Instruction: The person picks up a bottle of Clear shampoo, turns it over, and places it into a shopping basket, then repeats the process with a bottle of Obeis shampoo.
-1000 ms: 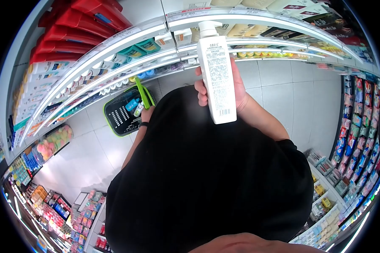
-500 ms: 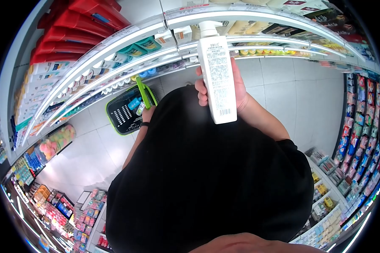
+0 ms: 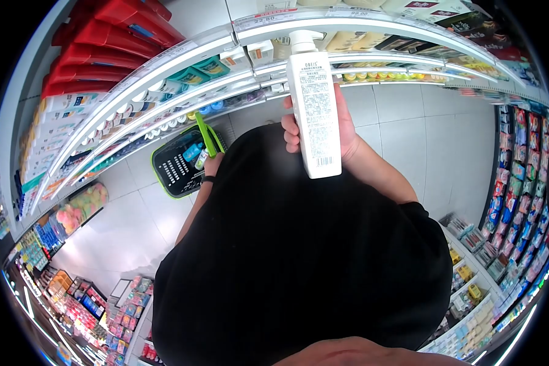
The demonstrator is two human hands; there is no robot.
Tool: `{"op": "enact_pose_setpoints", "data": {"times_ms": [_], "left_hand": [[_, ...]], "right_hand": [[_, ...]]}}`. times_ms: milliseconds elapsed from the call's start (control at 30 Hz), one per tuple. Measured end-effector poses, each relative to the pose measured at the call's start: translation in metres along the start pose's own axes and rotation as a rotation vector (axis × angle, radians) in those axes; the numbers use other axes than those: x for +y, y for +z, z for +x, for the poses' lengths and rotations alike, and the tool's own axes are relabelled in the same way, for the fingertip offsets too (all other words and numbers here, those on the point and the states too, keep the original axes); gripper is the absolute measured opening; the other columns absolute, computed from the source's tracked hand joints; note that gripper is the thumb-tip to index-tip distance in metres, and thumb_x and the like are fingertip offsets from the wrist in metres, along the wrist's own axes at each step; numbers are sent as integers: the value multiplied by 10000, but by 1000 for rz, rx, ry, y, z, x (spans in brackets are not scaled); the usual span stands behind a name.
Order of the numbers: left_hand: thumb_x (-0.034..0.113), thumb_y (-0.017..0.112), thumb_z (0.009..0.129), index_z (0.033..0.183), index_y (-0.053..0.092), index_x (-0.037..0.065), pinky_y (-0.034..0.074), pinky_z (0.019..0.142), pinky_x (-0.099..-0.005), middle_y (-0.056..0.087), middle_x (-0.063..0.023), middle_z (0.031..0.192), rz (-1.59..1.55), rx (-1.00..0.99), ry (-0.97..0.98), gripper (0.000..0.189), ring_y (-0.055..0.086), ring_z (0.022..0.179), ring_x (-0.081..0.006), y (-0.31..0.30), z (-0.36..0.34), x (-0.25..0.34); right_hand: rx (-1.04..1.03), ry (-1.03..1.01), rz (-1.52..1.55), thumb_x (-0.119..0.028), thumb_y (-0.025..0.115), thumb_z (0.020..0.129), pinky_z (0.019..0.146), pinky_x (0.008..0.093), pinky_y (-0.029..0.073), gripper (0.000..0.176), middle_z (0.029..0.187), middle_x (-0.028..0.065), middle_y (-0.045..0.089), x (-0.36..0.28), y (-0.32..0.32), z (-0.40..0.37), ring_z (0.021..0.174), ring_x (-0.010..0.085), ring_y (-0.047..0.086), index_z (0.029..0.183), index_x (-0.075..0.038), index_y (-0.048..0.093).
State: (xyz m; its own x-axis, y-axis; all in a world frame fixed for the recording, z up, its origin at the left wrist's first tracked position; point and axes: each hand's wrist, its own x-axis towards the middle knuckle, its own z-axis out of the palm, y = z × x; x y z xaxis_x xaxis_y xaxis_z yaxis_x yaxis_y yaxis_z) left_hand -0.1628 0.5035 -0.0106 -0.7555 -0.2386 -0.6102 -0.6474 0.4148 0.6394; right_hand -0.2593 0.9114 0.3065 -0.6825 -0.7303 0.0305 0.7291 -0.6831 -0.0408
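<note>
A white pump bottle (image 3: 316, 116) stands almost upright before me, its printed label and barcode facing the camera. Wrapped around it from behind is my right hand (image 3: 346, 125), with fingertips showing at the bottle's left edge. Lower on the left, my left hand (image 3: 213, 163) grips the green handle (image 3: 208, 135) of a black shopping basket (image 3: 172, 177) with a green rim. A dark band circles that wrist. Inside the basket lie a blue item (image 3: 193, 150) and a whitish-green packaged item (image 3: 202, 160).
Store shelves (image 3: 323, 24) curve across the front, stocked with bottles and boxes. Red packages (image 3: 113, 52) fill the upper left. Hanging goods line a rack (image 3: 518, 177) on the right. Pale floor tiles (image 3: 402, 137) show between the displays.
Hardly anything differs. The basket and my left hand have shifted very slightly left in view; the bottle stays in my right hand, its label now sharper.
</note>
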Motion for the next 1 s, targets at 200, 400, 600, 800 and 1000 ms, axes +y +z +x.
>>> {"op": "enact_pose_setpoints", "data": {"times_ms": [200, 400, 600, 800, 1000], "left_hand": [[358, 666, 832, 1032, 674, -54, 524, 782, -406, 726, -190, 918, -44, -26, -31, 458, 705, 886, -303, -7, -8, 12], [367, 675, 830, 1061, 672, -44, 525, 791, -398, 728, -188, 933, -11, -48, -3, 472, 705, 896, -296, -4, 19, -33], [381, 684, 825, 1042, 668, -49, 531, 790, -405, 729, -198, 926, -29, -65, 29, 482, 707, 905, -314, -3, 33, -50], [355, 681, 827, 987, 683, -52, 524, 768, -403, 723, -188, 875, -222, -80, -53, 438, 707, 859, -294, 2, 14, -36], [328, 686, 830, 997, 686, -56, 523, 777, -402, 729, -192, 902, -106, -69, -79, 419, 704, 865, -296, 6, -21, 14]], "right_hand": [[-20, -1, 18, -821, 373, 895, 876, 497, 576, 921, 1055, 215, 608, 1, -3, 3, 980, 341, 663, 1351, -32, 509], [-4, -1, 17, -826, 389, 885, 882, 487, 572, 919, 1048, 207, 605, 3, -4, 4, 969, 328, 663, 1343, -39, 505], [-11, 1, 18, -826, 390, 885, 871, 486, 568, 916, 1037, 201, 603, 7, -1, 5, 946, 312, 665, 1339, -38, 507], [31, -9, 26, -828, 360, 892, 853, 486, 567, 924, 1019, 200, 606, 14, 2, 3, 915, 311, 667, 1330, -28, 510], [97, -27, 18, -831, 342, 894, 826, 484, 572, 928, 998, 201, 618, 20, 8, -2, 888, 305, 669, 1311, -21, 518]]}}
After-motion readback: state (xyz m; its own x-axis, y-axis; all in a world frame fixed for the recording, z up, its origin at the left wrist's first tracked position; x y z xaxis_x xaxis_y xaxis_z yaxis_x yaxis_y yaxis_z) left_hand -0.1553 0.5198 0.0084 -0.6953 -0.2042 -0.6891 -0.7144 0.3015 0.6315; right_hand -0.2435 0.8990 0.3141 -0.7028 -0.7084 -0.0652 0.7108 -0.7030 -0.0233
